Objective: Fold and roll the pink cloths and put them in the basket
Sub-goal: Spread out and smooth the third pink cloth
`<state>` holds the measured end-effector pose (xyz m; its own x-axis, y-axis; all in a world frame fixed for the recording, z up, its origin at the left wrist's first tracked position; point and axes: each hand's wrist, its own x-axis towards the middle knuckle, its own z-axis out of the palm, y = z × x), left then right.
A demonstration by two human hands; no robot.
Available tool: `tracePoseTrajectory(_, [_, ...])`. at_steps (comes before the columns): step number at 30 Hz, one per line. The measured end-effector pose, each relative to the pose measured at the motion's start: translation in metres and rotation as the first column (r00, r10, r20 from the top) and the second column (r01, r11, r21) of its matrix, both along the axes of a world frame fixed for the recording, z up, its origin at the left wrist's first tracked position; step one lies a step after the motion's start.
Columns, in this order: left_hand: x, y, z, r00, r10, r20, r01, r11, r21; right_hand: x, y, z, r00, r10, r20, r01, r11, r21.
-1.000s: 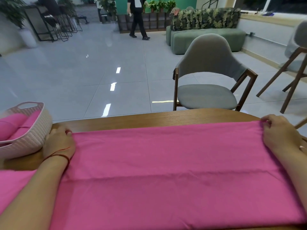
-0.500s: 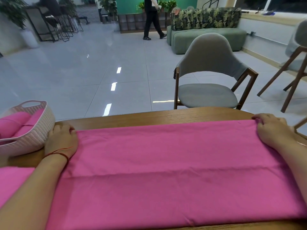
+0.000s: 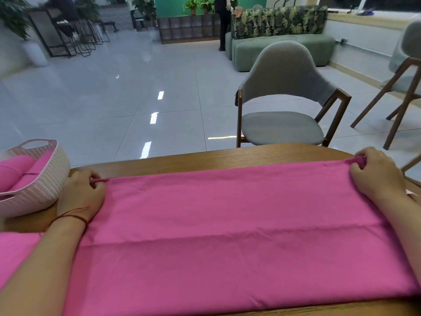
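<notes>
A large pink cloth [image 3: 227, 220] lies folded flat across the wooden table [image 3: 227, 156], with a lengthwise crease through its middle. My left hand [image 3: 82, 195] pinches the cloth's far left corner, and my right hand [image 3: 373, 176] pinches its far right corner. Both corners are lifted slightly into a small curl. At the table's left end stands a white woven basket [image 3: 43, 185] holding rolled pink cloths [image 3: 18, 169]. More pink cloth [image 3: 13, 254] shows under my left forearm.
A grey chair with wooden legs [image 3: 284, 110] stands just beyond the table's far edge. Another chair [image 3: 405, 87] is at the right. A person [image 3: 224, 19] walks by a green sofa [image 3: 280, 49] far back. The floor between is open tile.
Both hands have gone from resting on the far corners to pinching them and curling the far edge up. The person in the background walked to the right.
</notes>
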<state>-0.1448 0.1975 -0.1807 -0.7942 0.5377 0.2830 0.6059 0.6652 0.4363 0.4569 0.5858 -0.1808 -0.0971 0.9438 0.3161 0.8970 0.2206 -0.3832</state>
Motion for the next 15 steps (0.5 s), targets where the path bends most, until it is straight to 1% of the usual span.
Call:
tracePoseTrajectory(2, [-0.006, 0.001, -0.006, 0.998, 0.035, -0.061, -0.036, 0.999, -0.024, 0.001, 0.002, -0.003, 0.999, -0.002, 0.035, 0.0, 0.998, 0.056])
tracePoseTrajectory(4, [-0.004, 0.004, -0.006, 0.979, 0.067, -0.194, -0.085, 0.993, -0.085, -0.003, 0.001, -0.002, 0.99, -0.017, 0.137, 0.001, 0.993, 0.115])
tracePoseTrajectory(6, [0.014, 0.009, 0.001, 0.934, 0.007, -0.358, -0.074, 0.982, -0.174, -0.014, -0.013, 0.003, 0.972, -0.019, 0.233, -0.026, 0.982, 0.186])
tracePoseTrajectory(7, [0.03, 0.014, 0.005, 0.914, -0.06, -0.402, -0.035, 0.974, -0.225, -0.026, -0.024, 0.006, 0.97, 0.013, 0.244, -0.067, 0.975, 0.213])
tracePoseTrajectory(8, [0.053, 0.022, 0.01, 0.902, -0.152, -0.405, 0.041, 0.962, -0.27, -0.043, -0.041, 0.012, 0.971, 0.074, 0.227, -0.124, 0.969, 0.215])
tracePoseTrajectory(9, [0.084, 0.034, 0.013, 0.902, -0.255, -0.349, 0.156, 0.945, -0.289, -0.066, -0.063, 0.018, 0.967, 0.173, 0.187, -0.202, 0.968, 0.148])
tracePoseTrajectory(10, [0.12, 0.047, 0.012, 0.906, -0.353, -0.235, 0.282, 0.916, -0.286, -0.092, -0.087, 0.022, 0.942, 0.304, 0.139, -0.309, 0.951, 0.019])
tracePoseTrajectory(11, [0.159, 0.061, 0.01, 0.887, -0.449, -0.105, 0.407, 0.869, -0.281, -0.119, -0.112, 0.024, 0.896, 0.435, 0.093, -0.423, 0.897, -0.13])
tracePoseTrajectory(12, [0.197, 0.075, 0.006, 0.852, -0.523, -0.009, 0.497, 0.815, -0.297, -0.147, -0.138, 0.022, 0.836, 0.544, 0.075, -0.513, 0.822, -0.248])
tracePoseTrajectory(13, [0.233, 0.085, 0.002, 0.829, -0.558, 0.038, 0.536, 0.773, -0.34, -0.17, -0.163, 0.018, 0.774, 0.625, 0.101, -0.569, 0.757, -0.321])
tracePoseTrajectory(14, [0.259, 0.092, -0.003, 0.827, -0.559, 0.061, 0.536, 0.752, -0.384, -0.188, -0.182, 0.011, 0.728, 0.672, 0.137, -0.594, 0.718, -0.363])
tracePoseTrajectory(15, [0.271, 0.094, -0.007, 0.837, -0.541, 0.081, 0.521, 0.742, -0.421, -0.196, -0.195, 0.004, 0.709, 0.686, 0.164, -0.595, 0.706, -0.384])
